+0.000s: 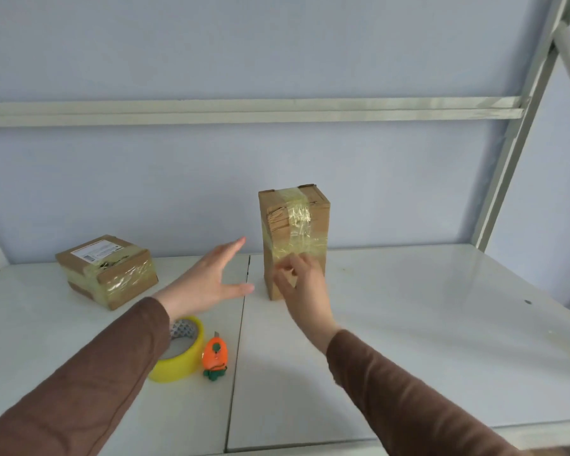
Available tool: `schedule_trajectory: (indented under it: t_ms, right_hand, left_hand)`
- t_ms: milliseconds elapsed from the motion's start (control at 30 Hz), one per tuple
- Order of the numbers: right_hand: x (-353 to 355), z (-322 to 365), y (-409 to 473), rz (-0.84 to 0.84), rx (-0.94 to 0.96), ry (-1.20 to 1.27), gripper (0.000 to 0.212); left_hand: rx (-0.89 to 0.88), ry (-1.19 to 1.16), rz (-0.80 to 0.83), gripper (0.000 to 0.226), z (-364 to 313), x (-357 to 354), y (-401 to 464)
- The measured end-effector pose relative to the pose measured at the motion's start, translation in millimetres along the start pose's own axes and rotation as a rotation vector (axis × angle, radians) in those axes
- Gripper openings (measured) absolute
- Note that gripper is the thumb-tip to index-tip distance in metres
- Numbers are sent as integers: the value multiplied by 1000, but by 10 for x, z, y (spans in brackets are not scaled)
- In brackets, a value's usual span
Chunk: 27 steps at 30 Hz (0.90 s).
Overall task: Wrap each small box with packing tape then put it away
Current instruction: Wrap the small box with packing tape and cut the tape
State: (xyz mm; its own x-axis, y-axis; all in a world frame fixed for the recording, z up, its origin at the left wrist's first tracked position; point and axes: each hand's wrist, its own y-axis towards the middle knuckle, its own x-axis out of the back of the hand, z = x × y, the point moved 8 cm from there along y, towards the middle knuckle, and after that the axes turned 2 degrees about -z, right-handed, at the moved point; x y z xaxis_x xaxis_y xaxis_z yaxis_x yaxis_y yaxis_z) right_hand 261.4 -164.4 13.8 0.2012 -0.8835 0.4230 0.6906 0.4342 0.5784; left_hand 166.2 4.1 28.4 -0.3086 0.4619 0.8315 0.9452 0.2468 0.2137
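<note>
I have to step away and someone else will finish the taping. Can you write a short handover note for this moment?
Left hand: open, fingers spread, beside the upright box, not touching it.
Right hand: at the box's front, fingers curled; blurred, so a grip is unclear.
Upright box stands mid-table, tape over its top and around the middle.
Flat box, taped, lies far left.
Tape roll and orange cutter lie near the front.
Done: both boxes carry tape.
Left: finish the upright box, put both away.

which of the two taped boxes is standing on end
The tall brown cardboard box right of the table seam, in front of the right hand, stands upright. The other, a squat brown cardboard box with a white label, lies flat at the left.
</note>
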Motion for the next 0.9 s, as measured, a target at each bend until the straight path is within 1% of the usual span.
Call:
schedule_trajectory:
  t_ms: [67,133,200,267,333,400,467,533,600,667,767,900]
  right_hand:
    - [416,-28,280,-190,20,40,11]
    - [644,-53,537,-261,20,56,21]
    - [721,-94,770,-236,16,43,34]
    - [701,-139,965,-162,1,37,41]
    - [644,-188,1091,-82,-29,37,40]
    - [582,-219,1130,-34,-19,20,37]
    - [543,-253,1132,-30,5,-6,36]
    - [513,-290,1126,-39,14,-24,37]
    - [494,-312,1120,-39,30,-36,40]
    - [472,-333,1104,-3,58,-67,48]
    - [437,-401,1057,66,79,-96,69]
    - [387,-438,1069,104,96,-123,83]
  left_hand:
    - [-42,-67,-191,91,-240,86,250]
    - [-29,-166,-325,86,-406,129,461]
    - [7,-266,-406,84,-500,145,641]
    - [39,-297,-454,79,-558,147,799]
    - [75,-279,-474,71,-601,111,931]
    - [96,-243,-505,61,-623,53,1001]
    - [93,-195,-570,53,-625,16,1027]
    - [86,-176,-627,50,-610,-17,1030]
    - [69,-177,-661,50,-584,-38,1028]
    - [47,-174,-674,54,-553,-50,1024]
    - [-6,-137,-659,69,-528,-101,1018]
    - [-56,-157,-643,86,-463,-215,1008]
